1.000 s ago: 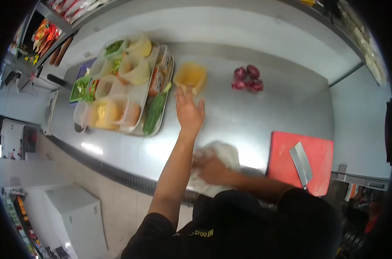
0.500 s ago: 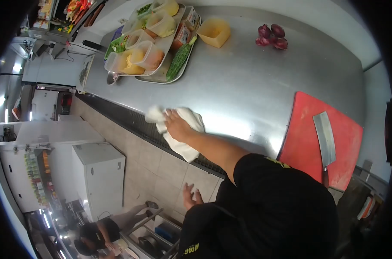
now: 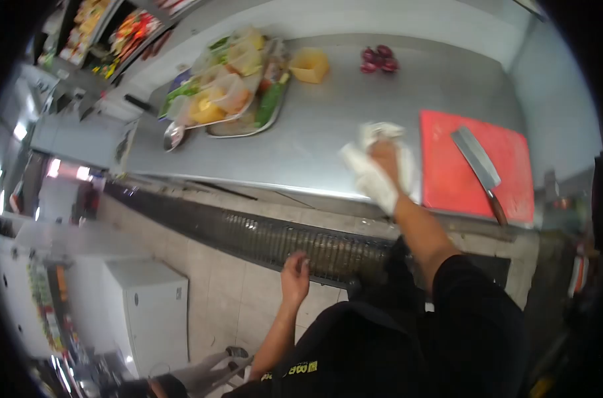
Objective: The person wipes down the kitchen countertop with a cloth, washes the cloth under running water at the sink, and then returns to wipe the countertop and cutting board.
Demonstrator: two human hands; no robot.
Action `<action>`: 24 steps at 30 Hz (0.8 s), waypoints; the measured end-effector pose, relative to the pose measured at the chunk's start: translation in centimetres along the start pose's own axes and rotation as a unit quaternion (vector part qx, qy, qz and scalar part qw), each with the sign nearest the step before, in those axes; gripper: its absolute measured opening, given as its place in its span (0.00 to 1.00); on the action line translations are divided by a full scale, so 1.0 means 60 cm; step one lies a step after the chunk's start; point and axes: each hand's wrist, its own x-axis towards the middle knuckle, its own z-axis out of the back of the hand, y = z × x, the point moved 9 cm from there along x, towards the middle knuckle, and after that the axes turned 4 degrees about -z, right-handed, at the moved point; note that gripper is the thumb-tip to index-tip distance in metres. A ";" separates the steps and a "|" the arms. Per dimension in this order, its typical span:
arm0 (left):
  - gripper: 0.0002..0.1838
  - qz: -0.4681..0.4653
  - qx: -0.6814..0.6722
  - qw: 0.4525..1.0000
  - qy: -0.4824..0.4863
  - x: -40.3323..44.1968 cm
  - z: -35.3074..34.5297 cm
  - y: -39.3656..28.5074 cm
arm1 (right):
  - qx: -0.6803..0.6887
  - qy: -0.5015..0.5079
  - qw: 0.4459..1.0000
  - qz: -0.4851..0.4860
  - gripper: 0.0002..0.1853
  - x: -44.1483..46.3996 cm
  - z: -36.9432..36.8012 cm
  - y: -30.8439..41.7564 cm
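My right hand (image 3: 384,159) is closed on a white cloth (image 3: 371,176) and presses it on the steel counter (image 3: 301,146), just left of a red cutting board (image 3: 441,179). Part of the cloth hangs toward the counter's front edge; hand and cloth are slightly blurred. A cleaver (image 3: 475,156) with a wooden handle lies across the board. In front of the counter, above the floor grate, my left hand (image 3: 295,275) hangs in the air with its fingers curled in, and nothing shows in it.
Trays of plastic tubs (image 3: 230,93) with cut food stand at the counter's far left, a green cucumber-like vegetable (image 3: 269,106) beside them. A metal ladle (image 3: 173,136) lies near. Farther right are a yellowish tub (image 3: 309,66) and several red onions (image 3: 379,60). A white chest freezer (image 3: 152,312) stands behind.
My right hand has carried the cloth rightward along the counter, from the front edge to beside the cutting board. My left hand has risen slightly and its fingers have curled. The view has shifted.
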 end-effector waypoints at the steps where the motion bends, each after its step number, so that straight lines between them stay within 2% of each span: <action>1: 0.12 -0.067 0.010 0.997 0.021 0.020 -0.015 -0.009 | -0.118 0.004 0.967 0.225 0.14 -0.065 -0.003 0.053; 2: 0.12 -0.079 -0.005 0.995 0.057 0.038 -0.028 -0.031 | -0.253 0.009 0.955 0.156 0.15 -0.085 -0.044 -0.012; 4: 0.13 -0.121 -0.009 0.985 0.121 0.057 -0.058 -0.080 | -0.301 0.028 0.945 0.123 0.10 -0.145 -0.001 0.007; 5: 0.13 -0.120 -0.044 0.982 0.141 0.059 -0.068 -0.102 | -0.303 -0.039 0.935 0.177 0.11 -0.173 0.026 -0.011; 7: 0.14 -0.137 -0.046 0.971 0.191 0.054 -0.104 -0.102 | -0.307 -0.048 0.931 0.190 0.09 -0.204 0.097 -0.011; 9: 0.14 -0.122 -0.058 0.959 0.249 0.017 -0.138 -0.115 | -0.335 -0.001 0.899 0.283 0.10 -0.240 0.109 -0.026; 10: 0.15 -0.100 -0.026 0.947 0.304 -0.005 -0.157 -0.111 | -0.334 0.025 0.893 0.299 0.08 -0.258 0.122 -0.024; 12: 0.15 -0.211 0.026 0.928 0.307 -0.037 -0.180 -0.114 | -0.338 0.046 0.890 0.301 0.06 -0.281 0.145 -0.025; 13: 0.14 -0.220 0.042 0.919 0.325 -0.049 -0.187 -0.128 | -0.332 0.017 0.893 0.304 0.06 -0.290 0.169 -0.023; 14: 0.14 -0.224 0.043 0.916 0.330 -0.057 -0.191 -0.142 | -0.328 -0.021 0.911 0.249 0.05 -0.289 0.206 -0.059; 15: 0.14 -0.179 0.027 0.923 0.340 -0.060 -0.194 -0.142 | -0.322 -0.058 0.926 0.191 0.04 -0.291 0.251 -0.100; 16: 0.15 -0.134 0.009 0.927 0.349 -0.059 -0.199 -0.138 | -0.320 -0.159 0.921 0.153 0.06 -0.299 0.340 -0.120; 17: 0.15 -0.135 0.010 0.925 0.354 -0.055 -0.208 -0.135 | -0.370 -0.250 0.893 0.062 0.06 -0.311 0.422 -0.170; 18: 0.15 -0.145 0.003 0.923 0.356 -0.047 -0.213 -0.128 | -0.340 -0.305 0.879 -0.135 0.09 -0.322 0.527 -0.265; 19: 0.15 -0.153 -0.002 0.921 0.358 -0.038 -0.217 -0.121 | -0.376 -0.483 0.788 -0.061 0.10 -0.359 0.626 -0.301; 20: 0.14 -0.143 0.005 0.919 0.367 -0.027 -0.226 -0.115 | -0.419 -0.492 0.748 -0.151 0.14 -0.384 0.715 -0.364; 21: 0.14 -0.150 0.023 0.919 0.363 -0.014 -0.228 -0.121 | -0.330 -0.516 0.752 -0.244 0.19 -0.410 0.798 -0.396; 22: 0.13 -0.158 0.043 0.917 0.363 0.000 -0.235 -0.130 | -0.214 -0.545 0.748 -0.313 0.22 -0.442 0.884 -0.494; 23: 0.14 -0.164 0.075 0.909 0.376 0.016 -0.245 -0.137 | -0.044 -0.580 0.738 -0.343 0.24 -0.445 0.908 -0.432; 24: 0.14 -0.156 0.050 0.915 0.370 0.029 -0.253 -0.156 | 0.037 -0.614 0.716 -0.330 0.22 -0.446 0.928 -0.433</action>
